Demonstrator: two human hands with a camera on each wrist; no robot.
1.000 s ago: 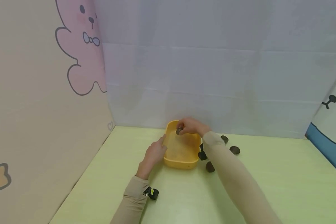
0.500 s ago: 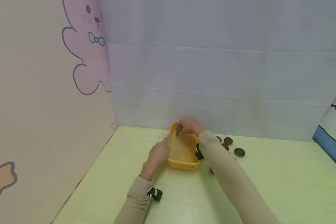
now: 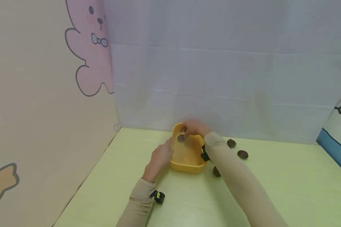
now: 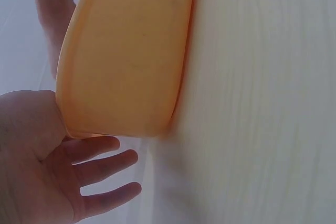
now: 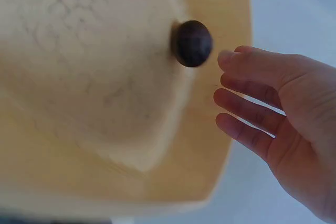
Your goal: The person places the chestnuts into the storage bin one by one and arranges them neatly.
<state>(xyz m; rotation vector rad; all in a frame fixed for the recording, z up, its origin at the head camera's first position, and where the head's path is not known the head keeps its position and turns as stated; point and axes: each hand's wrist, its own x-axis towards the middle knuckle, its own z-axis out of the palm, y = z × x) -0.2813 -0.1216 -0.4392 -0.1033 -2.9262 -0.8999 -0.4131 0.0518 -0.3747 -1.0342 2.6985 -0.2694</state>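
Observation:
A yellow-orange plastic basin (image 3: 186,168) stands near the back of the table. Inside it lies a dark brown, smooth, rounded thing (image 5: 193,44), perhaps a nut, by the wall of the basin (image 5: 197,129). My right hand (image 3: 194,127) is over the far end of the basin; in the right wrist view its fingers (image 5: 244,111) are extended, a little apart from the dark thing. At the basin's left side my left hand (image 3: 160,154) touches the rim. The left wrist view shows three of its fingers (image 4: 105,166) loosely straight past the basin's edge; its thumb is hidden.
Right of the basin lie several similar dark brown things (image 3: 242,154), some partly hidden by my right sleeve (image 3: 238,179). A pale curtain (image 3: 221,78) hangs right behind the table (image 3: 187,201). A printed wall panel (image 3: 45,110) borders the left side.
My right hand has let go of the dark rounded thing, which now sits lower, below the fingertips, in the basin. My left hand stays at the rim. The head view has shifted slightly.

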